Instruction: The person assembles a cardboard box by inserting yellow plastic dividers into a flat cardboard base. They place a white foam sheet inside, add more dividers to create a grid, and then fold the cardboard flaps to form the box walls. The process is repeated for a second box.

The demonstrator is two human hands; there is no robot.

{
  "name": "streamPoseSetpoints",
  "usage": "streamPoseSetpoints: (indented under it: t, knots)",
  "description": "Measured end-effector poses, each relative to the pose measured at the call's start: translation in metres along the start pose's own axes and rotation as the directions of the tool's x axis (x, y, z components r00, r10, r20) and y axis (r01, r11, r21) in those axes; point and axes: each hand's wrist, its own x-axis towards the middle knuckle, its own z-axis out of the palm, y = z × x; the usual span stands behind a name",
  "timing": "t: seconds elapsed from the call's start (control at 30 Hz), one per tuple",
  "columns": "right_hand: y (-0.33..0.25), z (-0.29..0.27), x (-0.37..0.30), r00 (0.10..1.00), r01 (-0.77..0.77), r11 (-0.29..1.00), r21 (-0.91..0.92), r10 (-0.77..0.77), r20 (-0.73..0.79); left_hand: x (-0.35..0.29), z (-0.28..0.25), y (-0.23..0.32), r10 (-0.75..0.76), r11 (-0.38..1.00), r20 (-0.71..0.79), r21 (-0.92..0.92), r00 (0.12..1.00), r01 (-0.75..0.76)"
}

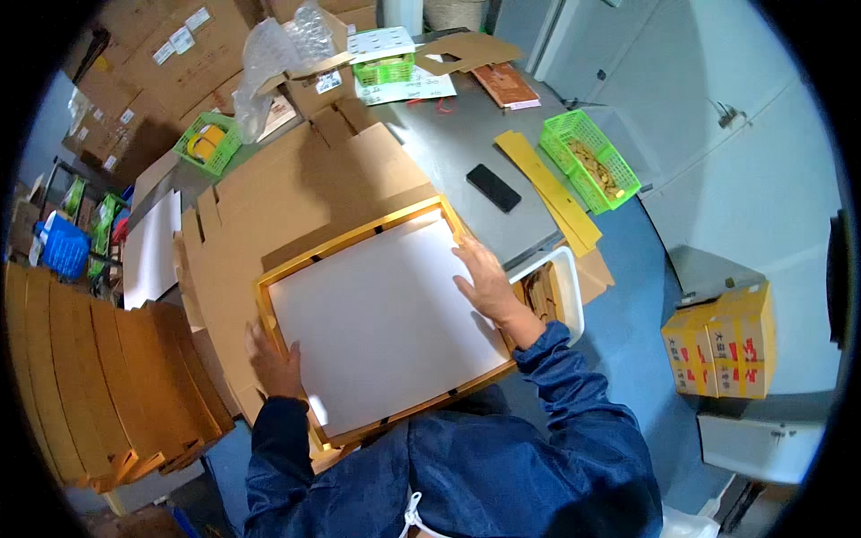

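Note:
A gold-coloured picture frame (359,230) lies over the near part of the table, its near edge close to my body. Inside its rim is a smooth white panel (386,314), with small dark clips or tabs along the edges. My left hand (274,360) grips the left side, thumb toward the panel and fingers around the outer edge. On the opposite side my right hand (489,285) grasps the right rim, its fingertips near the far right corner. Flattened brown cardboard (242,215) is spread beneath and beyond the frame.
A black phone (493,187), yellow strips (547,193) and a green basket (587,161) of small tan pieces lie right. A white bin (574,296) stands by my right forearm. Stacked cardboard (108,377) is at left; a taped carton (720,345) stands right.

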Motion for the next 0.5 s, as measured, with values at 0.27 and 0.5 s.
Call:
streamPoseSetpoints:
  t: [0.27,0.5]
  knots:
    - [0.229,-0.092,-0.081,0.799,-0.594,0.717,-0.365,0.58,-0.159,-0.081,0.048,-0.08,-0.4,0.655,0.277,-0.58,0.874,0.484]
    - [0.333,-0.095,-0.065,0.694,-0.662,0.579,-0.476,0.714,-0.097,-0.111,0.034,-0.071,-0.543,0.759,0.143,-0.337,0.827,0.557]
